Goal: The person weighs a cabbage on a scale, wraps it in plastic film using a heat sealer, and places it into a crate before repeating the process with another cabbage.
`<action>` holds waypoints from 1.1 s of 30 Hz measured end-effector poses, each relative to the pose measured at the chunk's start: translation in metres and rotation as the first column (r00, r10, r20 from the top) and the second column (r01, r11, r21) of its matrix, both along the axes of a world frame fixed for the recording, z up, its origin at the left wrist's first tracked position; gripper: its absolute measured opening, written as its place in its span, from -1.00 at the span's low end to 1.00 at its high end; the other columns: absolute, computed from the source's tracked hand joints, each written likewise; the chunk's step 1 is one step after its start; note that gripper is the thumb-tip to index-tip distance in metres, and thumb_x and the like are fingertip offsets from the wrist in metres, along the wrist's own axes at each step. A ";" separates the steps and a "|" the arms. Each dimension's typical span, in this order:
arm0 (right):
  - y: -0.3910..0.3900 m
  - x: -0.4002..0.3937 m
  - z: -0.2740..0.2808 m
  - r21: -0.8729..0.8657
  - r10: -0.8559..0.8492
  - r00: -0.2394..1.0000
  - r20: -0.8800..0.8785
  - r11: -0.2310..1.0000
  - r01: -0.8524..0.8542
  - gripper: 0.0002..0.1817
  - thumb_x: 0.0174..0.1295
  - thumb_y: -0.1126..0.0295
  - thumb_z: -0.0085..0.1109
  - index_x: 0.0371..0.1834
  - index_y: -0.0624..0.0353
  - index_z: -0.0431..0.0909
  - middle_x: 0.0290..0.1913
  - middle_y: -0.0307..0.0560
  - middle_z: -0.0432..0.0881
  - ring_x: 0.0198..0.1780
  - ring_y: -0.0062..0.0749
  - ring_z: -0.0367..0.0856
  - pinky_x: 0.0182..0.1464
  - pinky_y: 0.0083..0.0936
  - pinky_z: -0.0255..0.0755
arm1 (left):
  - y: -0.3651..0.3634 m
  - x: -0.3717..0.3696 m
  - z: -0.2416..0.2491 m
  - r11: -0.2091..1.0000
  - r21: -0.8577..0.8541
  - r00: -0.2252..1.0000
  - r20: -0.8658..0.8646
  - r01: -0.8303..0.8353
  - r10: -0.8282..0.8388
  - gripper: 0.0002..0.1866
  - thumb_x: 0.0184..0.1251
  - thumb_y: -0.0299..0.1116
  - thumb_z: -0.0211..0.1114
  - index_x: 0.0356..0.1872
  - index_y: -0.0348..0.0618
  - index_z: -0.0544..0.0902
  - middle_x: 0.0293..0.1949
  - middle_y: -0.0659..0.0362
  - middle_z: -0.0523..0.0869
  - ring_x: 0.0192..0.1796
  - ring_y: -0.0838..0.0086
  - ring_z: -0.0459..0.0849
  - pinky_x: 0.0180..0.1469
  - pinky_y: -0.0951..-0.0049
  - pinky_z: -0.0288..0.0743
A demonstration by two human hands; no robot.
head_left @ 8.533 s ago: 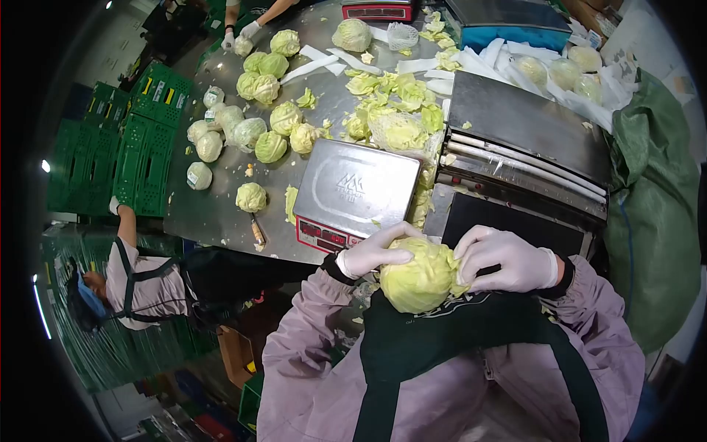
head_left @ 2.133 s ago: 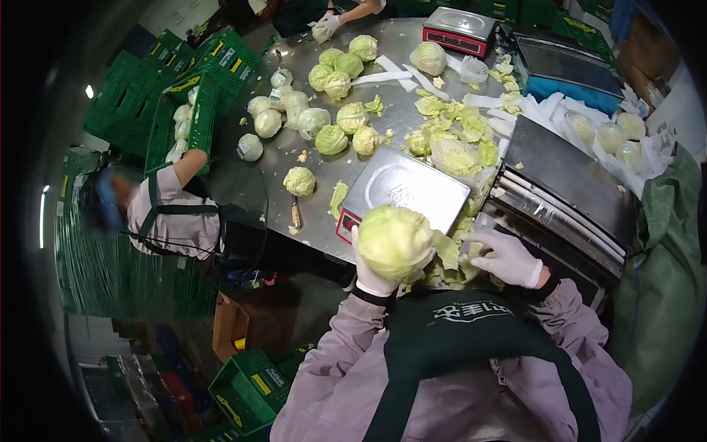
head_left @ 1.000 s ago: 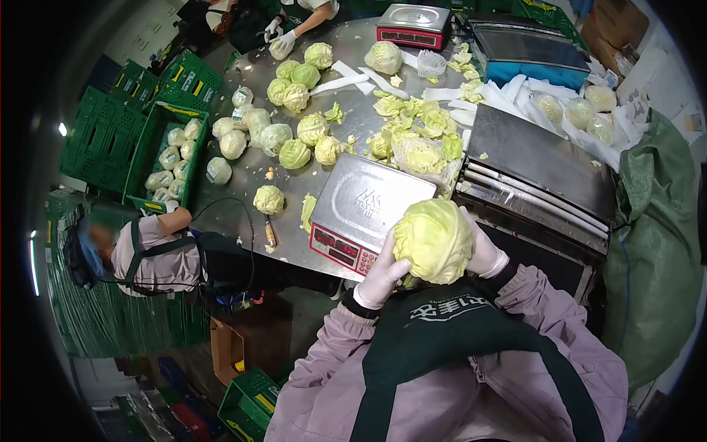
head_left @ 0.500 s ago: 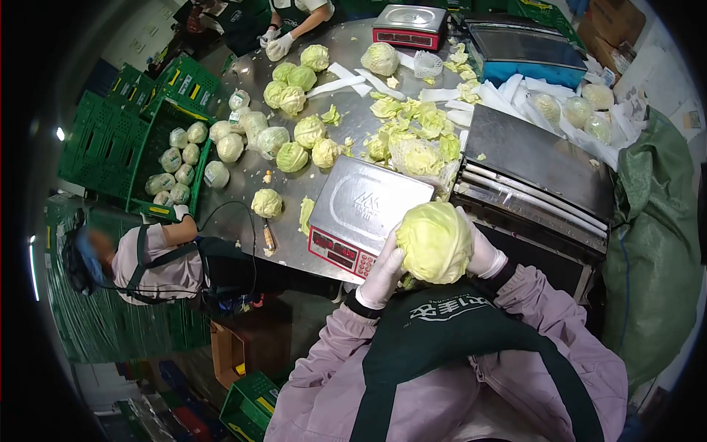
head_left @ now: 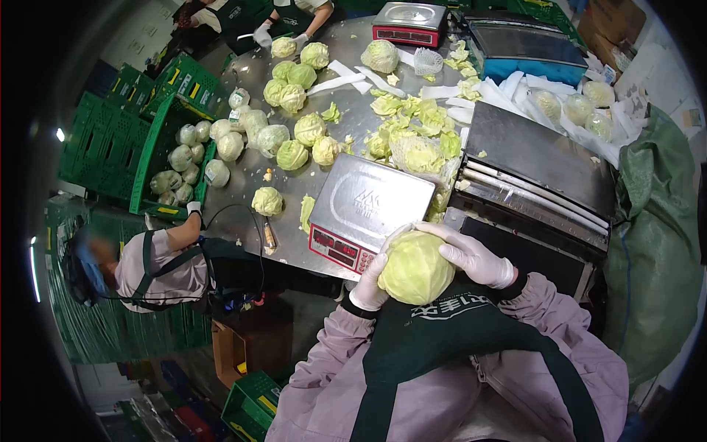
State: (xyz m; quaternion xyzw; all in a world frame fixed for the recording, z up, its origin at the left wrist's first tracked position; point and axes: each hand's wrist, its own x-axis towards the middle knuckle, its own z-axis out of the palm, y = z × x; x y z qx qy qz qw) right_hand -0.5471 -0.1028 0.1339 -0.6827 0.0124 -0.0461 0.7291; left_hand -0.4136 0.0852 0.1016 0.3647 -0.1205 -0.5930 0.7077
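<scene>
Close in front of my apron, I hold a pale green cabbage (head_left: 416,269) between both gloved hands. My left hand (head_left: 370,283) presses on its left side, fingers partly behind it. Across its upper right side curves my right hand (head_left: 475,258), fingers wrapped over the top. Just beyond the cabbage lies a digital scale (head_left: 372,202) with a red front panel and a bare metal plate. Trimmed leaves (head_left: 416,118) and a cabbage in foam netting (head_left: 418,155) sit behind the scale.
More cabbages (head_left: 309,129) lie on the steel table (head_left: 243,188). A knife (head_left: 269,234) rests near its front edge. The wrapping machine (head_left: 534,162) stands right. On the left, a co-worker (head_left: 169,258) touches a green crate (head_left: 140,180) of wrapped cabbages. Another person (head_left: 302,18) works across the table.
The cabbage has come down and left toward my apron, and my right hand has shifted over its top. The left co-worker's crate has tilted and moved slightly; the far person's hands have parted around a cabbage.
</scene>
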 end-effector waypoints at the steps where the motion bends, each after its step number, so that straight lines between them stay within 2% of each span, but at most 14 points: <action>1: 0.000 0.000 0.001 -0.081 -0.039 0.999 0.036 0.996 0.042 -0.44 0.49 0.09 -0.11 0.40 0.24 0.28 0.37 0.06 0.33 0.44 -0.17 0.23 0.46 -0.34 0.03 | -0.003 0.001 0.005 1.000 0.000 1.000 -0.001 -0.003 0.003 -0.08 0.28 0.18 0.17 0.48 -0.22 0.09 0.42 0.01 0.24 0.45 0.26 0.25 0.47 0.25 0.10; 2: -0.001 -0.001 0.006 -0.082 -0.035 0.999 0.035 0.996 0.038 -0.44 0.49 0.09 -0.11 0.40 0.24 0.28 0.37 0.06 0.33 0.44 -0.17 0.23 0.46 -0.34 0.03 | -0.005 0.003 0.009 0.999 -0.037 0.996 0.084 -0.001 0.004 -0.04 0.22 0.16 0.23 0.48 -0.23 0.08 0.41 0.01 0.25 0.44 0.25 0.25 0.47 0.25 0.10; 4: -0.005 -0.003 0.020 -0.306 -0.085 0.987 0.136 0.944 0.123 -0.53 0.41 0.20 0.03 0.31 0.17 0.42 0.31 0.05 0.39 0.38 -0.12 0.30 0.42 -0.30 0.11 | -0.005 0.006 0.015 0.997 -0.073 0.986 0.167 0.000 0.012 0.00 0.17 0.14 0.30 0.49 -0.23 0.06 0.40 0.01 0.27 0.44 0.25 0.26 0.46 0.25 0.10; 8: -0.004 -0.010 0.036 -0.314 -0.067 0.993 0.094 0.945 0.094 -0.56 0.24 0.37 0.21 0.21 0.11 0.51 0.22 -0.01 0.46 0.31 -0.15 0.36 0.37 -0.29 0.19 | -0.001 0.012 0.018 0.998 -0.026 0.982 0.184 0.052 -0.047 0.10 -0.03 0.00 0.47 0.49 -0.22 0.05 0.37 0.00 0.31 0.41 0.24 0.30 0.44 0.25 0.15; 11: -0.004 -0.018 0.043 -0.363 -0.031 0.998 0.047 0.931 0.046 -0.53 0.17 0.40 0.28 0.19 0.09 0.52 0.19 -0.03 0.48 0.29 -0.14 0.37 0.36 -0.30 0.20 | -0.001 0.013 0.021 0.994 0.000 0.965 0.242 0.106 -0.103 0.17 -0.18 -0.07 0.56 0.48 -0.21 0.07 0.36 0.02 0.33 0.40 0.25 0.32 0.44 0.26 0.17; 13: -0.004 -0.022 0.041 -0.370 -0.044 0.997 0.060 0.927 0.064 -0.55 0.10 0.42 0.33 0.12 0.08 0.55 0.14 -0.07 0.50 0.25 -0.13 0.39 0.33 -0.29 0.23 | 0.000 0.012 0.023 0.982 -0.038 0.923 0.349 0.184 -0.159 0.10 -0.11 -0.16 0.54 0.48 -0.19 0.08 0.36 0.06 0.31 0.42 0.30 0.27 0.47 0.30 0.08; 14: -0.005 -0.024 0.041 -0.411 -0.017 0.998 0.064 0.910 0.042 -0.57 0.08 0.42 0.35 0.07 0.08 0.57 0.12 -0.08 0.51 0.21 -0.13 0.41 0.30 -0.29 0.26 | 0.003 0.012 0.022 0.978 -0.014 0.922 0.337 0.209 -0.192 0.11 -0.12 -0.18 0.56 0.48 -0.19 0.09 0.34 0.06 0.32 0.42 0.32 0.26 0.47 0.31 0.06; 16: -0.005 -0.026 0.043 -0.471 0.001 0.996 0.087 0.881 0.040 -0.66 0.05 0.42 0.37 -0.07 0.08 0.59 0.02 -0.11 0.53 0.11 -0.16 0.46 0.21 -0.33 0.33 | 0.003 0.012 0.029 0.967 0.000 0.890 0.391 0.254 -0.234 0.07 -0.06 -0.16 0.53 0.48 -0.20 0.10 0.35 0.06 0.31 0.43 0.32 0.25 0.47 0.32 0.05; 18: -0.007 -0.029 0.041 -0.455 0.011 0.997 0.077 0.890 0.026 -0.69 0.06 0.42 0.36 -0.10 0.09 0.59 -0.01 -0.12 0.54 0.09 -0.17 0.47 0.19 -0.35 0.34 | 0.001 0.013 0.031 0.955 0.018 0.854 0.443 0.298 -0.274 0.03 -0.01 -0.13 0.51 0.47 -0.20 0.12 0.36 0.05 0.31 0.43 0.32 0.24 0.47 0.33 0.04; 23: -0.014 -0.029 0.038 -0.398 0.055 0.998 0.025 0.916 -0.040 -0.79 0.09 0.46 0.33 -0.20 0.12 0.57 -0.13 -0.16 0.56 0.03 -0.20 0.49 0.13 -0.36 0.35 | -0.005 0.016 0.024 0.939 0.012 0.784 0.546 0.344 -0.294 -0.29 0.39 -0.10 0.20 0.44 -0.21 0.18 0.37 0.06 0.31 0.42 0.34 0.25 0.44 0.34 0.10; 26: -0.013 -0.030 0.037 -0.462 0.030 0.997 0.070 0.887 0.006 -0.85 0.12 0.47 0.31 -0.26 0.14 0.55 -0.15 -0.15 0.57 0.00 -0.20 0.51 0.09 -0.35 0.36 | -0.004 0.015 0.015 0.943 0.070 0.796 0.519 0.324 -0.312 -0.38 0.46 -0.17 0.12 0.43 -0.21 0.21 0.33 0.09 0.36 0.39 0.39 0.28 0.42 0.36 0.14; 27: -0.013 -0.030 0.036 -0.443 0.029 0.996 0.083 0.896 0.011 -0.86 0.14 0.46 0.29 -0.27 0.14 0.54 -0.15 -0.14 0.57 -0.01 -0.19 0.51 0.09 -0.35 0.37 | -0.004 0.014 0.013 0.943 0.070 0.795 0.520 0.325 -0.313 -0.38 0.46 -0.17 0.12 0.43 -0.21 0.21 0.33 0.09 0.36 0.39 0.39 0.28 0.42 0.36 0.14; 29: -0.013 -0.031 0.035 -0.425 0.027 0.995 0.095 0.905 0.016 -0.87 0.16 0.45 0.28 -0.28 0.15 0.53 -0.15 -0.12 0.58 -0.02 -0.18 0.52 0.08 -0.35 0.37 | -0.003 0.012 0.009 0.945 0.122 0.871 0.368 0.302 -0.326 -0.42 0.48 -0.17 0.10 0.40 -0.21 0.23 0.29 0.11 0.39 0.36 0.43 0.31 0.40 0.39 0.17; 33: -0.012 -0.032 0.035 -0.389 -0.024 0.997 0.067 0.920 0.049 -0.90 0.23 0.44 0.23 -0.29 0.17 0.50 -0.20 -0.09 0.62 -0.11 -0.21 0.59 0.00 -0.36 0.44 | -0.003 0.011 -0.003 0.948 0.137 0.882 0.349 0.286 -0.317 -0.45 0.48 -0.18 0.09 0.38 -0.19 0.26 0.25 0.13 0.42 0.33 0.45 0.34 0.37 0.42 0.21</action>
